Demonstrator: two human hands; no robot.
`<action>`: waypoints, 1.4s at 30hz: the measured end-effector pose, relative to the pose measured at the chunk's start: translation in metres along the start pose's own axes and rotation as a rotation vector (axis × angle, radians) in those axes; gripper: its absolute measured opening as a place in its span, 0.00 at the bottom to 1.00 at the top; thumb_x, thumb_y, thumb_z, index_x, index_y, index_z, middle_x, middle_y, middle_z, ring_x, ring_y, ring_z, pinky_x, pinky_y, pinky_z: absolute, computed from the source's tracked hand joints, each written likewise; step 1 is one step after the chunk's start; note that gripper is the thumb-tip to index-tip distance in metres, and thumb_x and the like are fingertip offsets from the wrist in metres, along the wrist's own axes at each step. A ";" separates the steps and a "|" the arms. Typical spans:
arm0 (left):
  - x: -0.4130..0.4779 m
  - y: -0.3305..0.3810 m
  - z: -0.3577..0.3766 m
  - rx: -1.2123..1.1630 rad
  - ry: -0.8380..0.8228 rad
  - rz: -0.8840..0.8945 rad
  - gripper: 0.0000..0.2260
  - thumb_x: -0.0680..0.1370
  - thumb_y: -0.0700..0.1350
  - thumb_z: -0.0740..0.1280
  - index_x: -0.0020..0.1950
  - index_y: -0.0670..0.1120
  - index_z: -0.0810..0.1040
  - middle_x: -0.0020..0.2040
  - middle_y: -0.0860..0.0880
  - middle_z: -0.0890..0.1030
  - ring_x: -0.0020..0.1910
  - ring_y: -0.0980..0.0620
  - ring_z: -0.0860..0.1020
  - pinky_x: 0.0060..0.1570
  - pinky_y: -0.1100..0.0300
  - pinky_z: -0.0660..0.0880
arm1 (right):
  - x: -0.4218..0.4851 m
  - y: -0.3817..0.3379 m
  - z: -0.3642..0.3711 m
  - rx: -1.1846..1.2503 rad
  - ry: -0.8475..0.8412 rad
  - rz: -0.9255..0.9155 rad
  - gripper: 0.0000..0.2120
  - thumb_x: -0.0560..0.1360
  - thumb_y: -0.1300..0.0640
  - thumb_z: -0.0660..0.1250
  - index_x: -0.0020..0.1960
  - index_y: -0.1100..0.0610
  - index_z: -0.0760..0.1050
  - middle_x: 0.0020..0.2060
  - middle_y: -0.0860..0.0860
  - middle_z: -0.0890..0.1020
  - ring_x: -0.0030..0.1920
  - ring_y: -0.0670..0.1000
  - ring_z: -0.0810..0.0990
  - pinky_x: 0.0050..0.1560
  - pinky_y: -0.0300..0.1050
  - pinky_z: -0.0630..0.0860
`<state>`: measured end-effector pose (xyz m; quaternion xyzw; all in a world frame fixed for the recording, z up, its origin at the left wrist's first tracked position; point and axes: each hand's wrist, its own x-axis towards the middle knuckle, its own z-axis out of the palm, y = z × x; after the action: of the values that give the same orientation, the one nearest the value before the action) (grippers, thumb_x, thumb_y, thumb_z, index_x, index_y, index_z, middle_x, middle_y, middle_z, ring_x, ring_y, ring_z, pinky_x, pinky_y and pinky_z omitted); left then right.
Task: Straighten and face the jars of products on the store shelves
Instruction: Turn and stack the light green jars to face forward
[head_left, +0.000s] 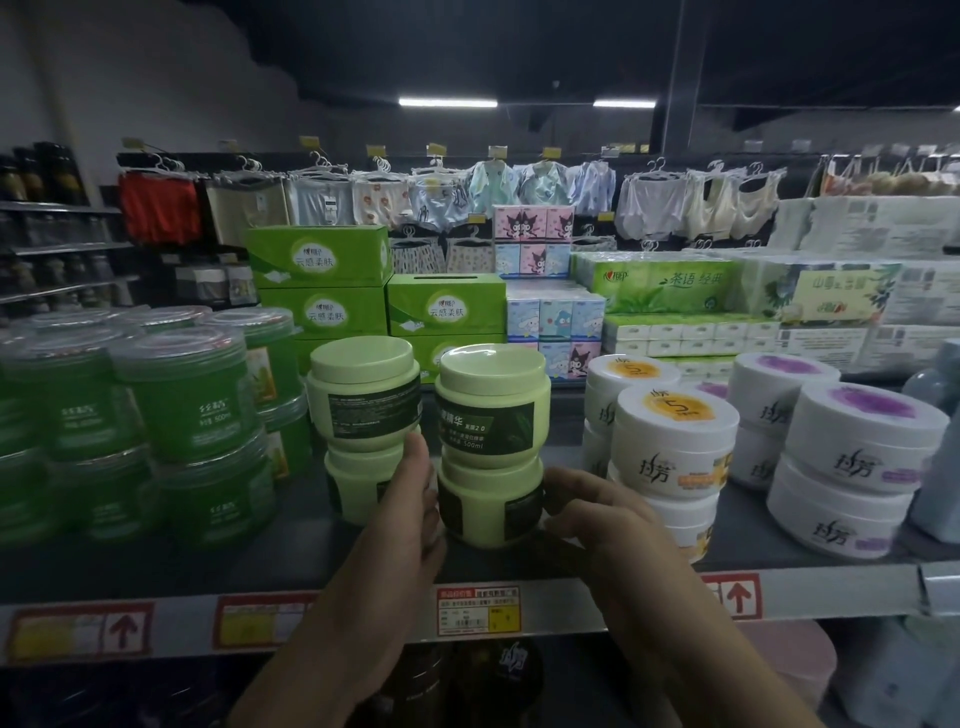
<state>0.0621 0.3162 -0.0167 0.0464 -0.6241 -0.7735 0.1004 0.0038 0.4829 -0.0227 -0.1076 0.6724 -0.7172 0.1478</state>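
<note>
Our left hand (410, 514) and right hand (597, 519) are closest to us, reaching over the front edge of the shelf (311, 564). They hold the bottom jar (488, 512) from both sides. The left hand is squeezed in on the jar's left side with the thumb sticking up. The right hand's fingers (558, 491) curl round the jar's right side.

This pale green jar stands near the middle of the shelf, a little back from the front edge. Its dark label is off to the sides, so we see mostly plain green. We think it needs a turn to face us.

On top of it sits the top jar (491, 410), with its label facing front. Nothing holds that one. If we turn the bottom jar too fast, the top jar could slide, tip and fall off the shelf. It could also spin along and end up facing the wrong way.

Just to the left is another stack of pale green jars (363, 400). Our left hand is right beside it, so a bump from the thumb could push it crooked. The white jars (675, 441) are just beside our right hand, and a knuckle could knock them too.

We should turn slowly and watch the top jar.
</note>
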 end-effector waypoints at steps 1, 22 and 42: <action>0.004 0.000 0.001 -0.009 -0.007 -0.003 0.24 0.71 0.72 0.57 0.59 0.63 0.77 0.57 0.65 0.83 0.63 0.65 0.77 0.70 0.61 0.66 | -0.003 0.000 0.001 -0.001 -0.006 -0.010 0.22 0.77 0.73 0.60 0.59 0.52 0.84 0.48 0.45 0.90 0.48 0.39 0.87 0.63 0.52 0.80; 0.026 -0.010 -0.004 0.085 -0.035 0.011 0.30 0.76 0.70 0.51 0.60 0.54 0.82 0.56 0.57 0.87 0.56 0.64 0.84 0.53 0.66 0.79 | -0.022 0.009 0.004 -0.095 -0.131 -0.095 0.27 0.61 0.57 0.67 0.60 0.44 0.78 0.42 0.30 0.86 0.46 0.29 0.83 0.43 0.27 0.77; -0.007 -0.020 0.014 -0.087 0.039 0.043 0.44 0.56 0.74 0.62 0.69 0.56 0.76 0.51 0.67 0.83 0.51 0.70 0.79 0.51 0.68 0.70 | 0.002 0.019 -0.011 0.050 -0.137 -0.151 0.29 0.65 0.61 0.64 0.65 0.56 0.83 0.61 0.57 0.87 0.63 0.63 0.84 0.70 0.67 0.75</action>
<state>0.0642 0.3354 -0.0332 0.0437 -0.5888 -0.7964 0.1310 -0.0009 0.4912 -0.0423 -0.2029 0.6326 -0.7339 0.1417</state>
